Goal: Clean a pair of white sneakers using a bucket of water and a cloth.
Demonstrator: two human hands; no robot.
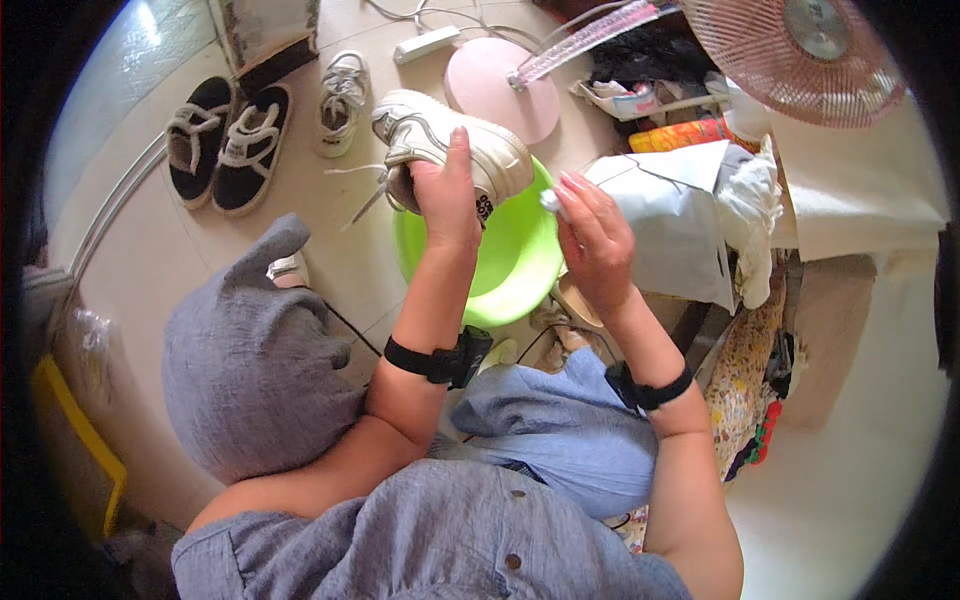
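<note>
A white sneaker (pixel 501 154) with loose grey laces is gripped in my left hand (pixel 444 191), thumb along its side and the other fingers hidden. It is held over the rim of a lime-green plastic basin (pixel 517 259), which stands on the floor. Just right of the basin, my right hand (pixel 600 236) pinches a small white wad (pixel 551 201) between its fingertips. The wad is apart from the sneaker, and its material is hard to tell. The matching sneaker (pixel 343 101) rests on the floor to the left.
Black slip-on shoes (pixel 251 150) lie at the left. A pink fan base (pixel 501 88) stands behind the sneaker, its caged fan head (pixel 806 60) tilted at upper right. A white power strip (pixel 426 45) and cables lie at the back. A white paper bag (pixel 660 225) stands right of my right hand.
</note>
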